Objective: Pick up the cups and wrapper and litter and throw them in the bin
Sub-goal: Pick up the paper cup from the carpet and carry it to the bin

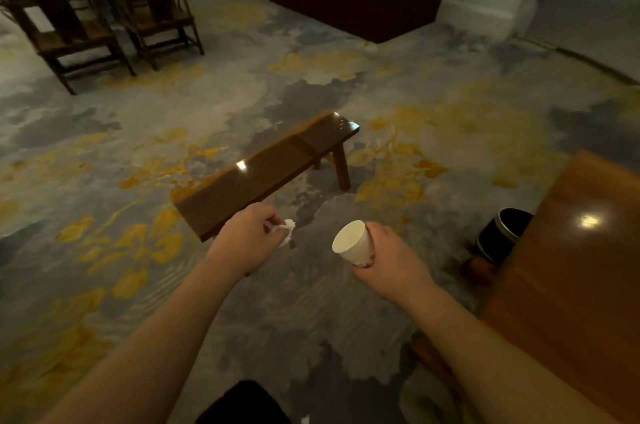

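Cup: white paper cup (351,243), tilted with its mouth toward the left, held above the carpet.
Right hand: right hand (388,255) wrapped closed around the cup's base.
Litter: small crumpled white paper scrap (286,228), pinched in fingertips.
Left hand: left hand (247,236) curled closed on the scrap.
Bin: black round bin (502,233) beside the glossy brown wooden table (571,267), right of the hands.
Floor: grey-and-yellow patterned carpet (138,250); long brown wooden bench (266,174) just beyond the hands.

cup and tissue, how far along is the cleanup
Pickup looks done for these two: the right hand holds a white paper cup, the left hand pinches a crumpled white wrapper. Still left: dropping both in the black bin by the table.
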### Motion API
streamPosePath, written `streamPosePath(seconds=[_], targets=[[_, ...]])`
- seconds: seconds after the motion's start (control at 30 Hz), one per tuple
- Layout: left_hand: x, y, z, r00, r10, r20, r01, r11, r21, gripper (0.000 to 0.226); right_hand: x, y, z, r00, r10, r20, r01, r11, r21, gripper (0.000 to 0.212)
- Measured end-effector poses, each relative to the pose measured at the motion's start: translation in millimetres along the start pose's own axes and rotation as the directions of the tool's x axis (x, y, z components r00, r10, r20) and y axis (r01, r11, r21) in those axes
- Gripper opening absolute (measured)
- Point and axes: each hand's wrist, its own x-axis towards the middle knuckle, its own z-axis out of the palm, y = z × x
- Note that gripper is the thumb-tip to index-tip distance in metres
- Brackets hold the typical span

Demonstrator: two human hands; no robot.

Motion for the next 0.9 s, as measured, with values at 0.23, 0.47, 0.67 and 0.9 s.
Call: streamPosePath(seconds=[0.23, 0.47, 0.67, 0.9], targets=[[236, 8, 39, 0.97, 0.202, 0.135, -0.192, 0.978, -0.085, 0.014, 165, 46, -40, 0.97, 0.214, -0.115, -0.221, 0.974, -0.055, 0.073], [458, 81, 79, 0.856, 0.439, 0.275, -0.412, 0.899, -0.15, 0.015, 290, 96, -100, 0.835, 0.488, -0.255, -0.499, 0.866, 0.024, 0.076], [582, 177, 141, 0.714, 0.564, 0.415, -0.536, 0.822, -0.194, 0.017, 350, 166, -146, 0.7, 0.633, -0.331, -0.615, 0.769, 0.172, 0.075], [690, 288, 262, 0.579, 0.635, 0.511, -0.594, 0.758, -0.27, 0.017, 414, 309, -182, 0.571, 0.743, -0.348, -0.665, 0.668, 0.335, 0.071]])
